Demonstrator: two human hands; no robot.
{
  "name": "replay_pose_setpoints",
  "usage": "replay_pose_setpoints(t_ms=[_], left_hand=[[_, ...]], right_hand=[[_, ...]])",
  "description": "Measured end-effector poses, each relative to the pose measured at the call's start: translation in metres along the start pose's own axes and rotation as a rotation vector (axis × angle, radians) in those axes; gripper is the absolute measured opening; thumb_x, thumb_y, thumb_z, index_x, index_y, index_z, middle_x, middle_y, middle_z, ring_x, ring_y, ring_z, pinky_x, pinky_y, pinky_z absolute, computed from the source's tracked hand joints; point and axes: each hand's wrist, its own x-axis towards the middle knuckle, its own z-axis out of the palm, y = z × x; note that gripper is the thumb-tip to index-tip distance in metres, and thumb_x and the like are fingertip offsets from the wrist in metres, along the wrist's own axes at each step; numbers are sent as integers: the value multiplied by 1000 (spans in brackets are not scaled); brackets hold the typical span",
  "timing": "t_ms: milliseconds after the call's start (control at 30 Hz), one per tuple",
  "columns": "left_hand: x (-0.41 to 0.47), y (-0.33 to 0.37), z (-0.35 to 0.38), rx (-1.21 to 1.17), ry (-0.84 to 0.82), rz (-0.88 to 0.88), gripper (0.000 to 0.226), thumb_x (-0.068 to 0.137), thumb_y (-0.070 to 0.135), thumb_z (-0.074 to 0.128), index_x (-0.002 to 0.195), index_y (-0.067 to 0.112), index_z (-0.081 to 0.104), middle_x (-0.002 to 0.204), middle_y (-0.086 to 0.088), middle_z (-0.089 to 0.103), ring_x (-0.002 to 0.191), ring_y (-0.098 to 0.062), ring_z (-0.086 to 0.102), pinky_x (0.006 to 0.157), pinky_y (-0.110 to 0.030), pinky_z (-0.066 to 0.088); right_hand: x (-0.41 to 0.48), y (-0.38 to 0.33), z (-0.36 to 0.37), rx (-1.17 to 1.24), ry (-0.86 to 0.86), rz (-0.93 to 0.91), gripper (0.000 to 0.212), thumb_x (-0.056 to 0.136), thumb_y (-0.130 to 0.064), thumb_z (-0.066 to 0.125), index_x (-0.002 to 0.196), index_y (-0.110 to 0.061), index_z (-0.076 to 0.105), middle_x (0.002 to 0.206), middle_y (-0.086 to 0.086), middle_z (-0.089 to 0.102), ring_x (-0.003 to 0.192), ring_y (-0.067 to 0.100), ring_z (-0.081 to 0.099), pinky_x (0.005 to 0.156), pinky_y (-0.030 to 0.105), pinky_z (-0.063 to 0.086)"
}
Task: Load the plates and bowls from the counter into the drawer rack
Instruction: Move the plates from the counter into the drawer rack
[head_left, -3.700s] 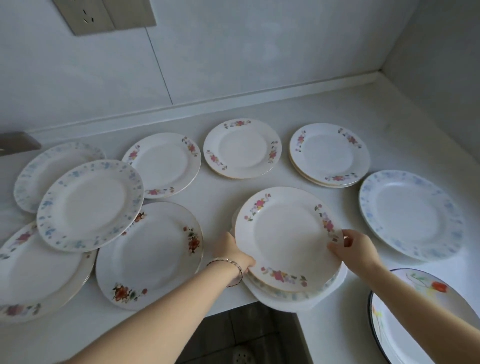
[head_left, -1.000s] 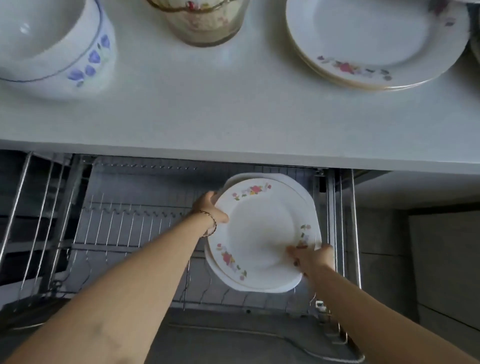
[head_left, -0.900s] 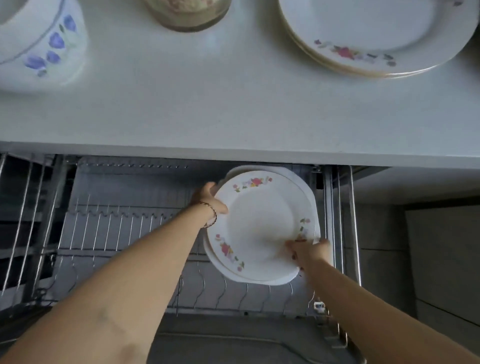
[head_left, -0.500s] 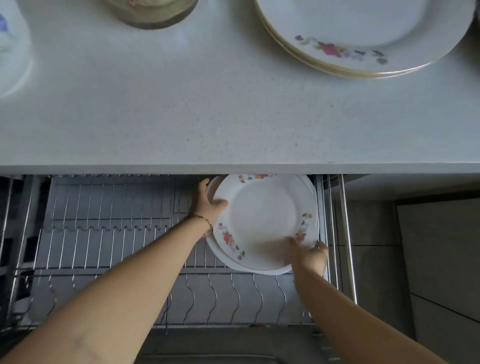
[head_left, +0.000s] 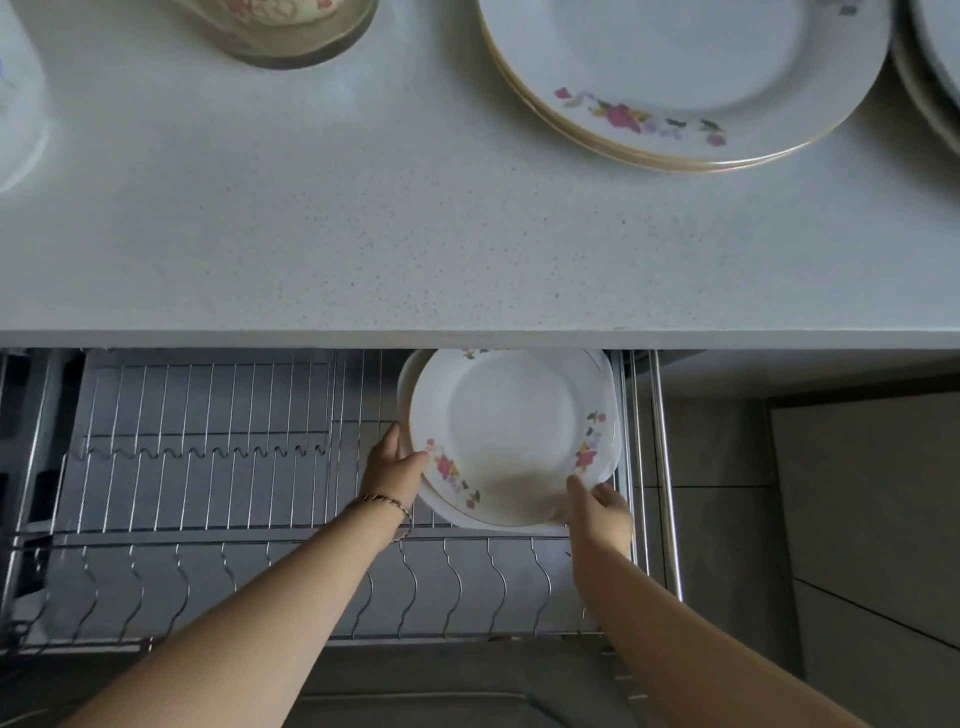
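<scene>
Head view: left hand and right hand grip stacked plates over rack.

Soft, cool light falls evenly on the bench, bright and without glare; a floral bowl at its far edge casts a faint shadow. Below the front edge the drawer rack lies in dim shade, its wires glinting thinly. The right hand is slightly blurred and shades the stack of plates. Wide-angle distortion splays the rack's left side.

Home kitchen: counter, drawer rack.
</scene>
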Motion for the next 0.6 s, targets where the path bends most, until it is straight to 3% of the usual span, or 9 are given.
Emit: replay_pose_setpoints(t_ms=[67, 167, 267, 333, 433, 533, 600], left_hand=[[-8, 3, -2, 183, -29, -9, 28, 87, 0, 49, 114, 4, 55, 113, -14, 61, 90, -23, 55, 67, -24, 44], [-32, 18, -4, 456, -73, 17, 40, 88, 9, 51, 128, 5, 48, 129, -15, 52, 107, -27, 58, 88, -29, 51], [-74, 53, -12, 518, -181, 117, 32, 94, 14, 45, 123, 11, 56, 129, -5, 58, 117, -20, 57, 98, -25, 44], [-107, 86, -18, 493, -233, 181, 28, 93, 14, 44, 117, 14, 60, 122, 1, 63, 115, -15, 59, 96, -20, 43], [-152, 153, -27, 391, -216, 296, 20, 89, 13, 50, 99, 22, 65, 98, 2, 68, 100, -16, 66, 92, -25, 50], [-190, 229, -34, 255, -167, 438, 21, 83, 13, 53, 69, 29, 56, 68, 6, 63, 78, -22, 65, 84, -31, 53], [-200, 266, -37, 178, -98, 479, 21, 83, 11, 50, 69, 27, 55, 66, 6, 62, 72, -20, 63, 69, -25, 50]], right_hand=[[-5, 0, -9, -122, -64, -40, 18, 85, -13, 52, 83, 3, 58, 67, 11, 52, 56, 20, 42, 51, 25, 28], [-17, -15, -29, -514, -259, -82, 14, 88, -13, 47, 81, -10, 58, 65, 6, 51, 57, 19, 44, 52, 24, 31], [-38, -51, -52, -760, -482, -114, 31, 91, -16, 49, 117, -4, 61, 100, 13, 59, 67, 12, 47, 54, 17, 36], [-58, -87, -74, -817, -532, -195, 38, 90, -16, 51, 126, -5, 56, 123, 14, 62, 76, 12, 52, 58, 18, 41], [-93, -149, -116, -846, -544, -400, 42, 90, -20, 52, 130, -10, 53, 129, 8, 60, 97, 15, 59, 79, 21, 46], [-117, -212, -160, -774, -527, -594, 36, 88, -22, 55, 122, -11, 59, 112, 9, 69, 86, 16, 64, 70, 17, 47], [-126, -247, -175, -708, -488, -676, 30, 88, -22, 55, 116, -14, 61, 95, 4, 68, 71, 15, 61, 60, 17, 44]])
